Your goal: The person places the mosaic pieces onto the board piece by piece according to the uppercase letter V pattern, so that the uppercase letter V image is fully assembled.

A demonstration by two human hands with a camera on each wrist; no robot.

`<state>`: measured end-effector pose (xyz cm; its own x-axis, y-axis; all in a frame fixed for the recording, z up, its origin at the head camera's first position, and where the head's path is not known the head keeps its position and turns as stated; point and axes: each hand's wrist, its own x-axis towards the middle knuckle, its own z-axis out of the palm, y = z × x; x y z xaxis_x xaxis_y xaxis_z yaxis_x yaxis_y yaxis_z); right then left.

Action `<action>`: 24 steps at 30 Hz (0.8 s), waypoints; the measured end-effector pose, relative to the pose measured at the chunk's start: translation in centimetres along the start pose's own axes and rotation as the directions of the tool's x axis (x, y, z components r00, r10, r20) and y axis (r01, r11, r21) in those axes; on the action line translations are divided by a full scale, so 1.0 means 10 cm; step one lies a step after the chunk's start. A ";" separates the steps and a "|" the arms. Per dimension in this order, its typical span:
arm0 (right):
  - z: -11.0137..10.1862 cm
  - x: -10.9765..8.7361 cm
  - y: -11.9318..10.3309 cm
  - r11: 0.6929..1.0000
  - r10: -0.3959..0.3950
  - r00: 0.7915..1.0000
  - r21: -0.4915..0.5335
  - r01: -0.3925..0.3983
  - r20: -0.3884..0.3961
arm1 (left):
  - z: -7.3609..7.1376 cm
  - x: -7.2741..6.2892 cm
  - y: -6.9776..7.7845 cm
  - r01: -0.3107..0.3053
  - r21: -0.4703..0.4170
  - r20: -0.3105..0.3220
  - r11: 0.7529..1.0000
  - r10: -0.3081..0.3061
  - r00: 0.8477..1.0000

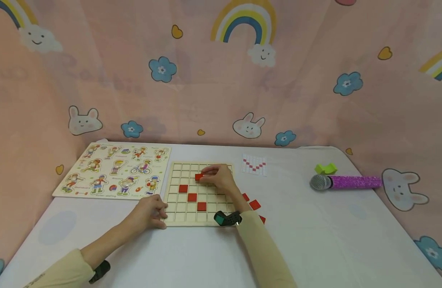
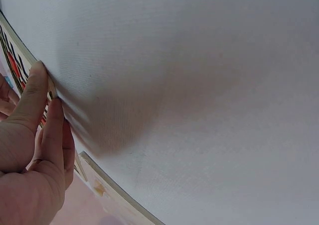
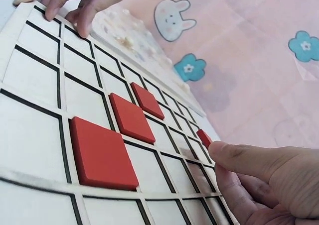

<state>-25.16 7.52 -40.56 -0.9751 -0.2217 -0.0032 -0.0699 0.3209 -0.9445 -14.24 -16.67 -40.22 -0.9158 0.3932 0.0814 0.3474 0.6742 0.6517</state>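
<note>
A pale wooden grid board point(image 1: 175, 220) lies on the table, with three red square tiles set in a slanting line on it, among them the lowest red tile point(image 1: 201, 207). My right hand point(image 1: 221, 178) reaches over the upper part of the board and pinches another red tile point(image 3: 203, 137) between thumb and fingers. At the board's lower left edge my left hand point(image 1: 151, 212) grips the rim, its fingertips showing on the board's top in the right wrist view. The left wrist view shows thumb and fingers at that edge.
Several loose red tiles point(image 1: 255, 205) lie right of the board, partly behind my forearm. A pattern card point(image 1: 254, 165) with red squares lies behind them. A picture puzzle board point(image 1: 116, 168) is at left. A purple microphone point(image 1: 354, 183) and a yellow-green piece point(image 1: 326, 169) lie far right.
</note>
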 end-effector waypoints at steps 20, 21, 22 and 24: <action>0.44 0.11 -0.16 0.992 -0.056 0.996 -0.108 0.063 0.068 | -0.01 0.00 -0.02 -0.017 0.020 0.009 1.000 0.016 1.000; 0.45 0.12 -0.16 0.992 -0.055 0.996 -0.114 0.062 0.069 | -0.01 0.00 -0.02 -0.024 0.021 0.009 1.000 0.023 1.000; 0.47 0.13 -0.15 0.991 -0.056 0.996 -0.117 0.064 0.071 | -0.01 0.01 -0.02 -0.028 0.023 0.007 0.999 0.028 1.000; 0.50 0.15 -0.15 0.990 -0.060 0.995 -0.124 0.069 0.076 | -0.01 0.00 -0.03 -0.030 0.022 0.007 0.999 0.030 1.000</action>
<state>-25.50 2.14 -40.79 -0.9503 -0.3099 0.0289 -0.1630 0.4166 -0.8943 -14.37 -16.93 -40.29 -0.9036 0.4176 0.0957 0.3792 0.6756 0.6323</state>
